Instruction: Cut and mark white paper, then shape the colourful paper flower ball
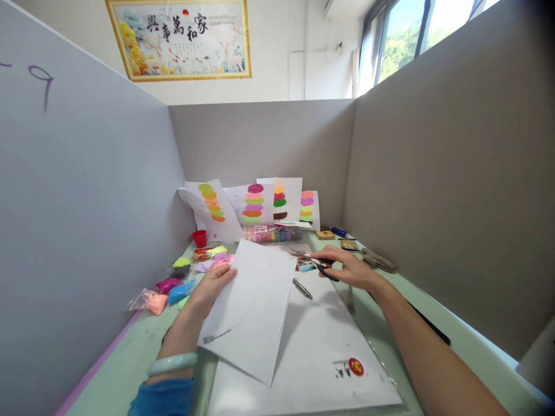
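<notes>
- White paper dominates the head view: a loose sheet (251, 309) is held tilted at centre frame, its lower corner over a larger white sheet (321, 346) lying flat on the pale green table (468, 346).
- Left hand (212, 289), centre left, is closed on the loose sheet's left edge, thumb on top and fingers behind; a jade-coloured bangle (172, 363) sits on the wrist above a blue cuff.
- Right hand (347, 267), centre right, is closed around scissors (312, 260), blades pointing left toward the held sheet's upper right corner; whether the blades are parted cannot be told.
- Progress, as judged: a faint curved pencil line crosses the held sheet, and its edges look whole, so no cutting appears done yet.
- Finished-looking pieces stand against the rear partition: four white sheets (254, 202) bearing stacked oval smears of coloured clay, matt and lumpy in texture.
- Materials at left of the table: small glossy clay packets (173, 286) in pink, blue, yellow and green, a red cup (199, 238), and a clear case of clay sticks (273, 233) at the back.
- A slim metal tool (302, 288) lies on the flat sheet between the hands; a red round logo (356, 366) is printed near that sheet's lower right.
- Grey partition panels enclose the table on three sides.
</notes>
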A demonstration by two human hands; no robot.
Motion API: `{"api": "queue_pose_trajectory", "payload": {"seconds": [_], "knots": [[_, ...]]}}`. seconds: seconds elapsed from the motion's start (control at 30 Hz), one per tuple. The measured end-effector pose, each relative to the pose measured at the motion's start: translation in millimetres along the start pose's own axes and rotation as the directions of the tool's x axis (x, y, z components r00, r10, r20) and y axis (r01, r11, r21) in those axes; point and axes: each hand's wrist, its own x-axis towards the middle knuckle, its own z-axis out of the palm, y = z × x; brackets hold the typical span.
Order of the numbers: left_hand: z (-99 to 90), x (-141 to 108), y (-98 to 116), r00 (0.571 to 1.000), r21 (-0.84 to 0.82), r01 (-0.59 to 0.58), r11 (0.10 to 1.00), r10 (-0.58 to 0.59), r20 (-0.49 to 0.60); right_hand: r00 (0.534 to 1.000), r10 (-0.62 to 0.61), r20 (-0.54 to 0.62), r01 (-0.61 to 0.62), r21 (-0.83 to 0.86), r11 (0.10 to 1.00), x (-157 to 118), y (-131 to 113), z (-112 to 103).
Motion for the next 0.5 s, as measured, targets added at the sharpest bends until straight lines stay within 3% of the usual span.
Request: {"api": "queue_pose_trajectory", "payload": {"seconds": [0.5], "knots": [[2.9,-1.0,1.0,0.999,0.005,-0.021,1.000,0.021,-0.034,0.999,-0.028,0.037,0.030,-0.063,0.998,0.0,0.0,0.1]]}}
